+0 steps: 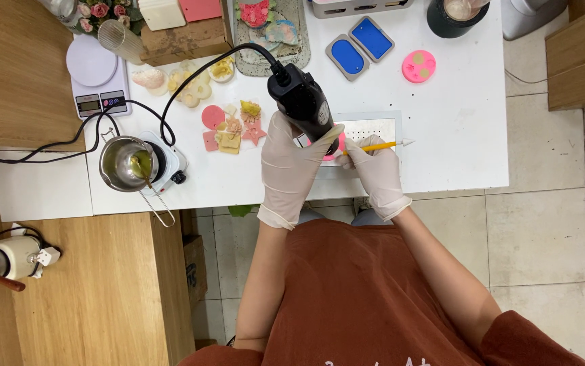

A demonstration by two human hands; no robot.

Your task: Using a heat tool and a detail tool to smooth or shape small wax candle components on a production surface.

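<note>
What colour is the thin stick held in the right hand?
Yellow: the stick in the right hand has a pale tip, seen in the head view.

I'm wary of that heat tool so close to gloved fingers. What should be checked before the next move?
1. Left hand grips the black heat tool firmly: ok.
2. Right hand holds the yellow stick: ok.
3. Pink piece lies on the grey mat: ok.
4. Nozzle clear of gloved fingers: cannot tell, hidden.
5. Black cord clear of the melting pot: not ok, it runs beside it.
</note>
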